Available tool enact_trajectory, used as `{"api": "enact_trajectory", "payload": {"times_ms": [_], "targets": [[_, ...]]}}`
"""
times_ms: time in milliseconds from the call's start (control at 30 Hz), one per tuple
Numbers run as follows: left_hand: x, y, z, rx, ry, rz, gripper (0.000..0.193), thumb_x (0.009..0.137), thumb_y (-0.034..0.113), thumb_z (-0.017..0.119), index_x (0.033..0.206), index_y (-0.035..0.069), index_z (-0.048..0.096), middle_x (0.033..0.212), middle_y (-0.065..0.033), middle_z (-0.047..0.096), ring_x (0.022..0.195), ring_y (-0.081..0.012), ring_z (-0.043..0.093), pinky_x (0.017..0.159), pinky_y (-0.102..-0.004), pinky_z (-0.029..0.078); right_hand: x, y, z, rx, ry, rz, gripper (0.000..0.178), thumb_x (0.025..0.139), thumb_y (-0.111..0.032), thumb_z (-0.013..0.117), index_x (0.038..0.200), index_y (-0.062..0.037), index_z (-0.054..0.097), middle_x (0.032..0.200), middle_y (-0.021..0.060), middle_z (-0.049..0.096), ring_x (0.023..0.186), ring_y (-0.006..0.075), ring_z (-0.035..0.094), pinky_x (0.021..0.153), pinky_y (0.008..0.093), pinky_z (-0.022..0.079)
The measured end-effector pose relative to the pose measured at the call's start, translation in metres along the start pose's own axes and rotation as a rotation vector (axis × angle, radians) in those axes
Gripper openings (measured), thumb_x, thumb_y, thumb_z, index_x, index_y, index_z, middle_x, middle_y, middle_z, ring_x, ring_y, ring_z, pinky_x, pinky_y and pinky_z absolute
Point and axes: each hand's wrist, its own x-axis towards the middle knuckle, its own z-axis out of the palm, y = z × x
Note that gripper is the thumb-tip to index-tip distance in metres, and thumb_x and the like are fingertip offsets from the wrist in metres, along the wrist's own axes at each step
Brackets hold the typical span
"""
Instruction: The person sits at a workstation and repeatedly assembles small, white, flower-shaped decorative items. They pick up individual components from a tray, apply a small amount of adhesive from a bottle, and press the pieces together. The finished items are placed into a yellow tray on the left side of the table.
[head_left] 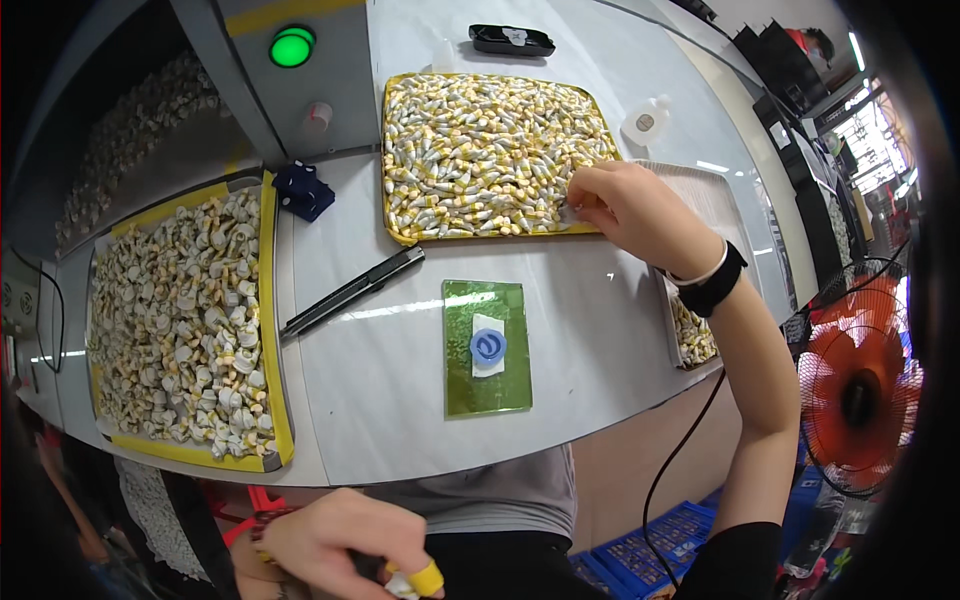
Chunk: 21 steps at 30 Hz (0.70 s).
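My right hand reaches to the front right corner of a tray heaped with small white-and-yellow pointed pieces. Its fingers are pinched together among the pieces, and what lies between them is hidden. Down at the lower edge, in front of my body, my left hand is closed on a small white piece. A yellow band shows at its fingertips. Between the two hands, a green rectangular plate lies on the table with a blue round blob on a white patch.
On the left stands a yellow-rimmed tray of larger white pieces. A black utility knife lies beside it, near a dark blue cloth. A white bottle, a black case and an orange fan are also around.
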Motion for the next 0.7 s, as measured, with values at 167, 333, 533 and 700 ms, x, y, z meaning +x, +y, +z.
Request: {"api": "enact_trajectory", "payload": {"times_ms": [167,333,533,700], "targets": [[-0.015,-0.033,0.014,-0.339,0.156,0.017,0.023,0.074,0.013,0.076,0.088,-0.001,0.065,0.076,-0.0089,0.062,0.06,-0.0168,0.055,0.053,-0.0278,0.041,-0.012,-0.041,-0.003,0.213,0.218,-0.225,0.01,0.075,0.001,0.065,0.085,-0.0002,0.064,0.076,0.0098,0.063,0.067,0.0218,0.061,0.062,0.0294,0.048],[-0.015,-0.052,0.016,-0.481,0.281,0.146,0.026,0.075,0.013,0.075,0.093,-0.004,0.067,0.081,-0.0098,0.064,0.063,-0.0138,0.056,0.059,-0.0245,0.043,-0.039,-0.09,0.009,0.411,0.009,-0.25,0.013,0.074,-0.001,0.068,0.087,-0.0032,0.065,0.073,0.0082,0.062,0.063,0.0221,0.059,0.057,0.0305,0.047],[-0.005,-0.047,0.02,-0.227,0.517,0.139,0.049,0.069,0.038,0.076,0.082,-0.007,0.065,0.066,-0.0101,0.055,0.051,-0.0146,0.055,0.046,-0.0253,0.049,-0.038,-0.095,0.029,0.162,0.026,-0.384,0.016,0.069,0.0,0.066,0.083,-0.0038,0.059,0.07,0.0071,0.056,0.068,0.0245,0.057,0.06,0.034,0.048],[-0.012,-0.049,0.026,-0.12,0.734,0.143,0.043,0.065,0.033,0.079,0.093,0.001,0.071,0.07,-0.0032,0.059,0.063,-0.0085,0.055,0.055,-0.0205,0.041,-0.03,-0.095,0.032,0.086,-0.011,-0.404,0.014,0.067,0.001,0.061,0.079,-0.0037,0.056,0.072,0.0069,0.052,0.073,0.0249,0.055,0.062,0.0341,0.047]]}}
